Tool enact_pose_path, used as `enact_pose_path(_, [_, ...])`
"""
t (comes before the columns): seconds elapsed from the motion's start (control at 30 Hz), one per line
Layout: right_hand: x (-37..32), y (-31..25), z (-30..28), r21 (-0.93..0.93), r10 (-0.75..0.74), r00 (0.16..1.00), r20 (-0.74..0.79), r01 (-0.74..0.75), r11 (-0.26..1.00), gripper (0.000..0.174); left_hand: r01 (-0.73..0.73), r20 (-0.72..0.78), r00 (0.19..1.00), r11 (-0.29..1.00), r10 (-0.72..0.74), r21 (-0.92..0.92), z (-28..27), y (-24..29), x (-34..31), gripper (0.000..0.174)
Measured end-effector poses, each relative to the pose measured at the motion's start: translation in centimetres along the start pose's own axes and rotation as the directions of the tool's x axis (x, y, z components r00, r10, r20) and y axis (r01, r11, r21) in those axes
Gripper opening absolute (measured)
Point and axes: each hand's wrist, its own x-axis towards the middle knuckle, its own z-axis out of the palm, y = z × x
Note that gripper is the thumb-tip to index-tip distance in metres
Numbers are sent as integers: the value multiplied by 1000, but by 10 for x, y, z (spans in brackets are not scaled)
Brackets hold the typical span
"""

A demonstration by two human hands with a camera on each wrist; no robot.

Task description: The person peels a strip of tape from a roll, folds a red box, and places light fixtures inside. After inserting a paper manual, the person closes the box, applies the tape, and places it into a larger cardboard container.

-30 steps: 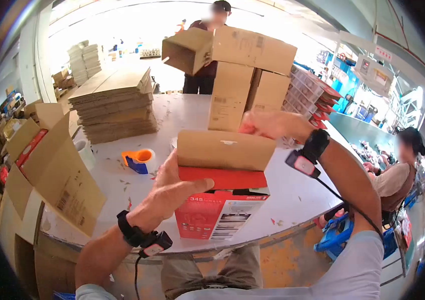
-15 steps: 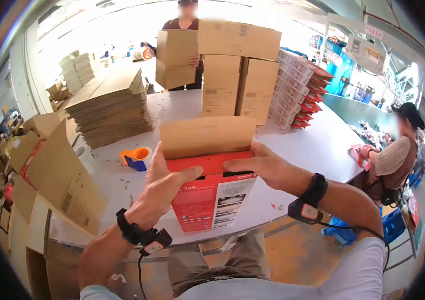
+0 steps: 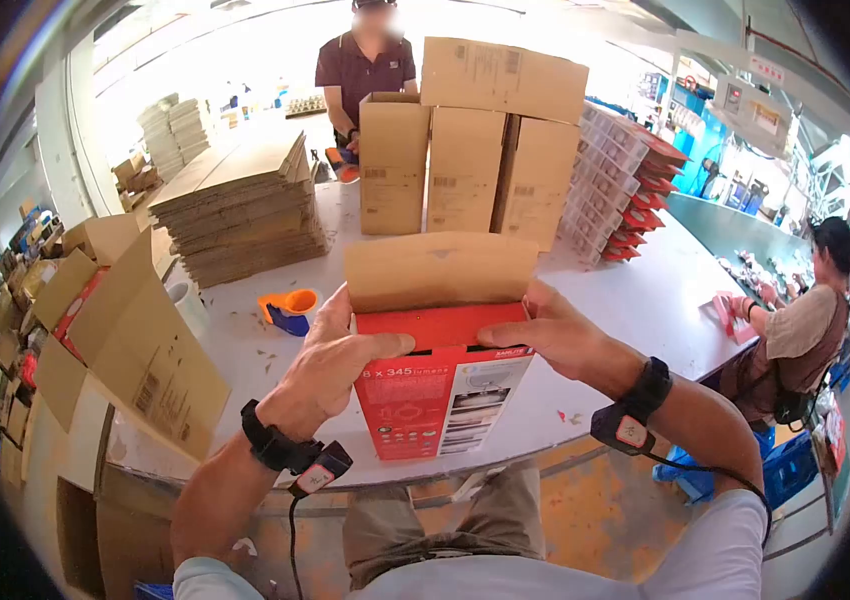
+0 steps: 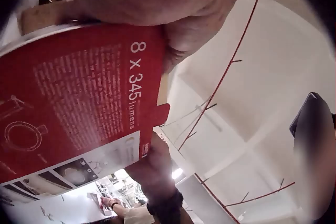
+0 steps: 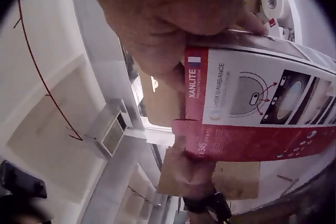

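Note:
A red and white printed box stands upright on the white table in front of me. Its brown-lined lid flap is raised at the back, and a red panel lies across the top. My left hand grips the box's left side, thumb pressing on the panel near the front edge. On the opposite side my right hand holds it the same way. The left wrist view shows the box's printed front up close. A small red tab sticks out at the top edge in the right wrist view.
An open carton with red boxes inside stands at left. Behind are stacked flat cardboard, an orange-blue tape dispenser, standing cartons and clear trays. One person stands across the table; another sits at right.
My right hand has come down from beyond the lid flap onto the box's right side. Across the table, the person has set the carton they held beside the other cartons.

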Motion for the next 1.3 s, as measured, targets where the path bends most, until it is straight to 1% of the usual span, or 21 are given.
enact_pose_path(0.17, [-1, 4, 1, 53, -84, 996, -6, 85, 995, 56, -2, 31, 1000, 996, 4, -84, -9, -8, 4, 56])
enact_pose_path(0.23, [-1, 11, -2, -68, -176, 984, -6, 175, 982, 47, 19, 49, 999, 993, -14, -117, -15, -12, 8, 47])
enact_pose_path(0.27, [0, 13, -4, -127, -225, 974, -3, 223, 967, 42, -44, 59, 997, 995, 49, -87, -18, -17, 10, 44])
enact_pose_path(0.33, [-2, 11, -8, -364, -405, 913, 45, 392, 845, 35, -164, 88, 982, 986, 166, -26, -21, -25, 13, 37])
enact_pose_path(0.37, [-4, 9, -9, -470, -484, 871, 82, 462, 752, 31, -160, 70, 985, 987, 159, -5, -20, -24, 12, 35])
enact_pose_path(0.43, [-16, 2, -6, -445, -426, 902, 74, 412, 795, 30, -159, 30, 987, 987, 158, 32, -14, -18, 9, 31])
enact_pose_path(0.47, [-20, 1, -5, -433, -396, 915, 72, 387, 815, 29, -259, 3, 964, 939, 265, 228, -9, -15, 4, 30])
enact_pose_path(0.5, [-19, 3, -6, -449, -453, 885, 107, 450, 772, 30, -338, 1, 928, 844, 372, 417, -2, -11, -1, 29])
enact_pose_path(0.53, [-18, 6, -7, -463, -505, 851, 144, 509, 726, 30, -391, 19, 882, 709, 471, 587, 3, -11, -3, 29])
enact_pose_path(0.57, [-18, 10, -8, -472, -551, 815, 182, 564, 678, 31, -397, 14, 877, 709, 480, 583, 5, -13, -3, 28])
enact_pose_path(0.6, [-19, 11, -9, -430, -519, 837, 172, 538, 725, 30, -403, 12, 873, 707, 488, 581, 7, -14, -3, 28])
enact_pose_path(0.7, [-22, 3, -9, -477, -540, 803, 252, 589, 652, 27, -417, 32, 869, 695, 494, 586, 9, -15, -2, 30])
enact_pose_path(0.73, [-23, 3, -8, -474, -541, 803, 248, 588, 656, 26, -419, 39, 870, 693, 492, 587, 10, -15, -2, 31])
enact_pose_path(0.83, [-25, 4, -8, -457, -518, 820, 243, 568, 684, 25, -428, 93, 859, 605, 504, 672, 12, -11, -5, 38])
enact_pose_path(0.9, [-22, 10, -12, -430, -482, 845, 232, 534, 728, 24, -424, 124, 868, 588, 481, 688, 10, -9, -5, 44])
enact_pose_path(1.03, [-25, 9, -14, -504, -473, 858, 199, 503, 702, 26, -437, 209, 875, 529, 436, 727, 7, -6, -12, 61])
enact_pose_path(1.1, [-31, 1, -14, -579, -464, 867, 180, 475, 663, 28, -459, 234, 854, 461, 464, 759, 4, -11, -15, 68])
enact_pose_path(1.13, [-33, -1, -12, -579, -449, 878, 167, 455, 676, 30, -467, 243, 844, 431, 479, 773, 2, -13, -15, 72])
enact_pose_path(1.2, [-38, -2, -6, -572, -407, 903, 138, 409, 711, 33, -480, 273, 817, 337, 509, 810, 2, -10, -19, 71])
enact_pose_path(1.23, [-39, 0, -3, -599, -412, 902, 129, 402, 692, 35, -481, 287, 805, 289, 519, 828, 0, -8, -23, 70])
enact_pose_path(1.3, [-37, -1, -2, -656, -433, 894, 118, 397, 641, 37, -517, 310, 768, 257, 561, 816, -12, -8, -29, 62])
